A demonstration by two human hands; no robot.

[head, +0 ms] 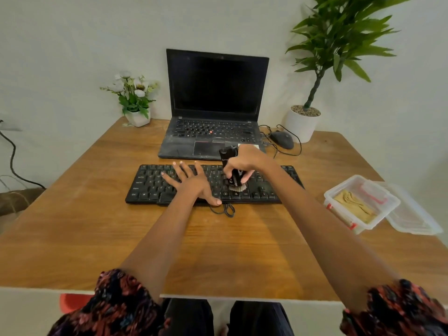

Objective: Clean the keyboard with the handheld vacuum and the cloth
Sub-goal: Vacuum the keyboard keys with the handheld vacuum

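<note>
While your forearms cover much of the wooden table (pixel 72 226), the black keyboard (pixel 150 185) lies across its middle, its centre keys hidden. Your left hand (pixel 191 183) rests spread flat on them. Your right hand (pixel 244 163) grips the black handheld vacuum (pixel 230 166) upright, brush on the right-hand keys. The tan cloth (pixel 354 206) sits in a clear container (pixel 339 190) near the right edge.
</note>
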